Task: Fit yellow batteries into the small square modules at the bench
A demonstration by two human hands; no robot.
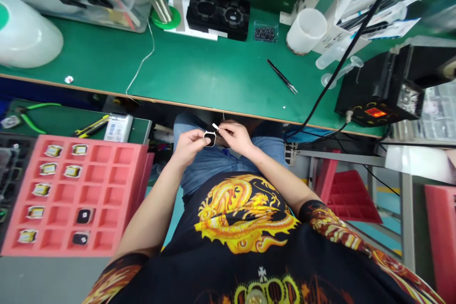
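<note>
Above my lap, just below the bench edge, my left hand (190, 146) grips a small square watch case (210, 139) with a dark face and a pale rim. Thumb and fingers pinch it from the left side. Close to its upper right, my right hand (237, 137) pinches a thin stick with a white tip (215, 127), which looks like a cotton swab. The tip is near the case's upper rim; whether they touch I cannot tell.
A pink foam tray (117, 194) with several watch parts lies at left. On the green bench (213, 71) are tweezers (282, 76), a solder spool (162, 9), a black fixture (218, 13), a white cup (306, 31) and a black soldering station (377, 90). A black cable (351, 50) crosses at right.
</note>
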